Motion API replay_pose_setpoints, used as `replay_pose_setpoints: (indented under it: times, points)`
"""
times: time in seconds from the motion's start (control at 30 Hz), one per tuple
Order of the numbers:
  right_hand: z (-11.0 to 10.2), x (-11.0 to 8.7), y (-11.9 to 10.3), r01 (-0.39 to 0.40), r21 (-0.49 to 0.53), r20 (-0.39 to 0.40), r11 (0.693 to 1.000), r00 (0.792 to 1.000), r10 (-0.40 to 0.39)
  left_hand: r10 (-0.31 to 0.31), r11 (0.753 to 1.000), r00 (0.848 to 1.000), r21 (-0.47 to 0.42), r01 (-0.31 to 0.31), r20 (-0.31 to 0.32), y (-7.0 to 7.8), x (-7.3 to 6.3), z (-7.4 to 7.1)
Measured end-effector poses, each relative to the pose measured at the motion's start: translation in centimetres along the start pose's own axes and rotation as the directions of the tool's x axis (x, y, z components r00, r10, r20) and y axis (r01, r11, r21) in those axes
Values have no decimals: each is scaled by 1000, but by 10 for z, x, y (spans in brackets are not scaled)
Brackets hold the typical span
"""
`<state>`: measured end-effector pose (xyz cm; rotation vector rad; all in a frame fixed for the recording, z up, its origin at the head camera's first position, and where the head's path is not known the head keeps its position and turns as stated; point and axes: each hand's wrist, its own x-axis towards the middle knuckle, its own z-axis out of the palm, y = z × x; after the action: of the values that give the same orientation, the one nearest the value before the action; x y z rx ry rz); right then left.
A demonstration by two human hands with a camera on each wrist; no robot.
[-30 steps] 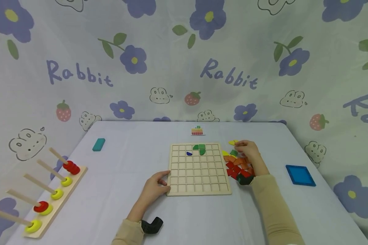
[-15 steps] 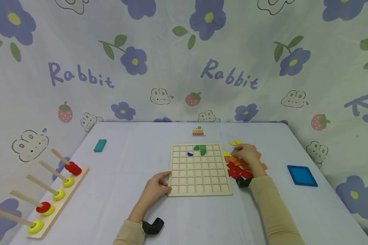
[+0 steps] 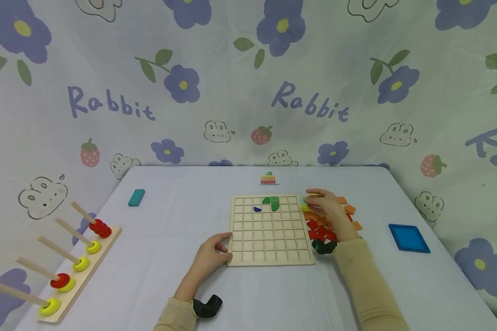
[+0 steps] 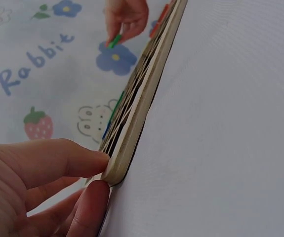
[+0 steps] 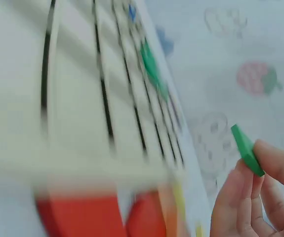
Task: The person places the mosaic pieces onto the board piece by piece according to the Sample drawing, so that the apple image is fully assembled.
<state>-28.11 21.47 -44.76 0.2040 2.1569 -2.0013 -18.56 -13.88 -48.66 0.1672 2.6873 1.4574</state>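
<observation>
A wooden grid board (image 3: pixel 269 235) lies on the table, with green pieces (image 3: pixel 275 201) and a small blue piece (image 3: pixel 257 209) on its far rows. My left hand (image 3: pixel 209 253) grips the board's near left corner, thumb and finger pinching the edge (image 4: pixel 119 165). Just off the board's right side, my right hand (image 3: pixel 326 203) pinches a thin green tile (image 5: pixel 248 151) between thumb and fingers, raised above the loose pieces. Under that hand lies a pile of red tiles (image 3: pixel 313 225), orange tiles (image 3: pixel 350 209) and yellow pieces, partly covered by the hand and wrist.
Beyond the board is a small picture card (image 3: pixel 269 178). A blue tray (image 3: pixel 409 238) sits at the right, a teal block (image 3: pixel 136 197) at the far left. Along the left edge stands a wooden peg rack (image 3: pixel 80 276) with red and yellow rings.
My right hand has moved from the yellow pieces at the back to the green tile, picked it up and shifted left toward the board. My left hand stays on the board's corner.
</observation>
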Motion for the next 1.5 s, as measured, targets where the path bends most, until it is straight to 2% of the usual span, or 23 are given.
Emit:
replay_pose_setpoints:
  times: [0.07, 0.13, 0.23, 0.33, 0.4, 0.5, 0.6, 0.77, 0.93, 1.07, 1.13, 1.2, 1.3, 1.37, 1.4, 1.5]
  points:
    - [13, 2, -3, -1, 137, 67, 991, 998, -8, -1, 1000, 1000, 1, 1, -4, -1, 1, 0]
    - [27, 6, -4, -13, 228, 112, 974, 994, -13, 0, 1000, 1000, 0, 0, -6, -2, 1, 0]
    - [50, 12, -4, -30, 253, 96, 967, 995, 6, 2, 1000, 1000, -6, -2, -7, -4, 2, 0]
    - [72, 17, -3, 5, 170, 35, 985, 999, -11, 7, 1000, 1000, -13, -7, -7, -5, 2, 0]
    - [85, 21, -1, 52, 59, -3, 997, 999, -52, 1, 1000, 1000, -19, -2, -9, -5, 2, 1]
    - [99, 25, 1, 120, -130, -45, 984, 991, -127, 0, 1000, 1000, -18, 0, -8, -5, 2, 1]
    - [106, 28, 3, 162, -284, -64, 945, 980, -187, -2, 1000, 1000, -20, 2, -2, -6, 2, 3]
    - [110, 28, 3, 186, -452, -53, 873, 971, -234, 18, 999, 1000, -27, -18, 5, -7, 2, 4]
    - [112, 30, 1, 180, -619, 0, 764, 973, -229, 26, 1000, 1000, -15, -26, -5, -5, 1, 2]
    - [114, 31, 0, 191, -728, 45, 658, 972, -232, 14, 1000, 1000, -9, -15, -6, -4, 2, 1]
    - [115, 32, -1, 196, -762, 53, 618, 969, -243, 10, 1000, 1000, -9, -10, -5, -3, 3, 0]
    - [115, 32, -1, 201, -782, 57, 590, 966, -254, 6, 1000, 1000, -10, -6, -2, -2, 4, 0]
    - [115, 31, -2, 200, -791, 57, 579, 965, -256, 5, 1000, 1000, -10, -5, 3, -2, 4, 0]
    - [115, 30, -1, 202, -785, 57, 586, 965, -256, 5, 1000, 1000, -8, -5, 5, -3, 4, 0]
    - [115, 29, -1, 206, -777, 60, 596, 965, -256, 5, 1000, 1000, -8, -5, 3, -3, 4, 0]
    - [111, 27, -1, 216, -729, 51, 650, 964, -262, 0, 1000, 1000, -10, 0, -5, -3, 2, 0]
